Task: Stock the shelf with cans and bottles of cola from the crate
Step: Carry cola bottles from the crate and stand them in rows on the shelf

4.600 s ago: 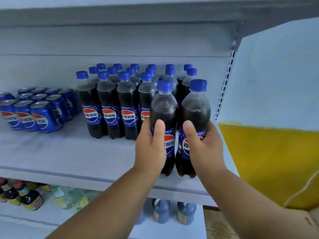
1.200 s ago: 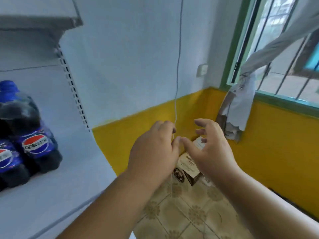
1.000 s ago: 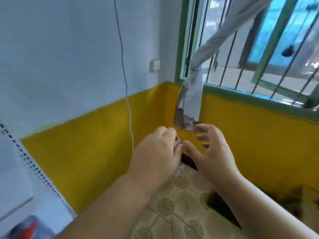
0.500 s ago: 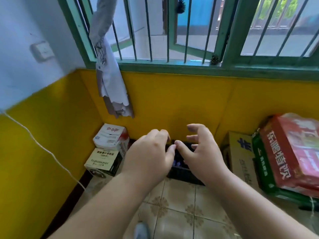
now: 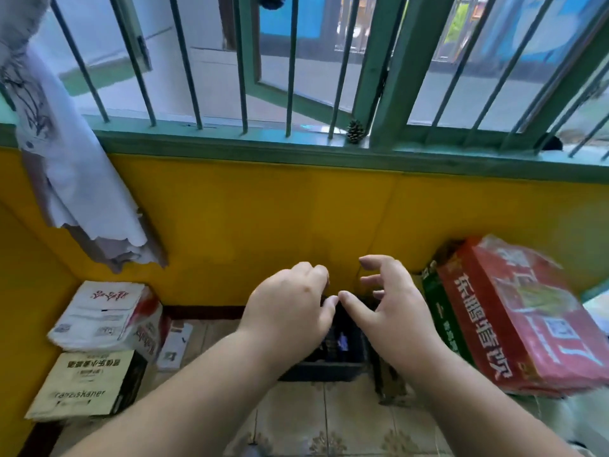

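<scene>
We see a yellow painted wall (image 5: pixel 263 209) across the middle of the frame, smooth and matte; above it a green-framed window (image 5: pixel 389 77) with thin round metal bars, sill running the full width; a small pine cone (image 5: pixel 355 130) sits on the sill right of centre. Floor (image 5: pixel 346 423) at the bottom is glossy patterned tile; a bare strip shows between our forearms. Right of centre, a red shrink-wrapped case (image 5: pixel 524 315) with white characters, tilted, glossy film; it lies on a green carton (image 5: pixel 440 311), only one edge visible. Lower left, a tan cardboard box (image 5: pixel 89 384) with dark print, flat top, square corners; a white and red carton (image 5: pixel 105 315) is stacked on it, against the wall. Upper left, a torn pale sheet (image 5: pixel 66 166) hangs from the sill, ragged lower edge. The crate (image 5: pixel 333 361), dark plastic, sits on the floor at lower centre against the wall base, between the left boxes and the green carton; mostly hidden by our hands, contents blurred. Left hand (image 5: pixel 290 311) above the crate, fingers curled loosely, holding nothing. Right hand (image 5: pixel 392 308) beside it, fingers spread and bent claw-like, holding nothing; the two thumbs nearly touch.
</scene>
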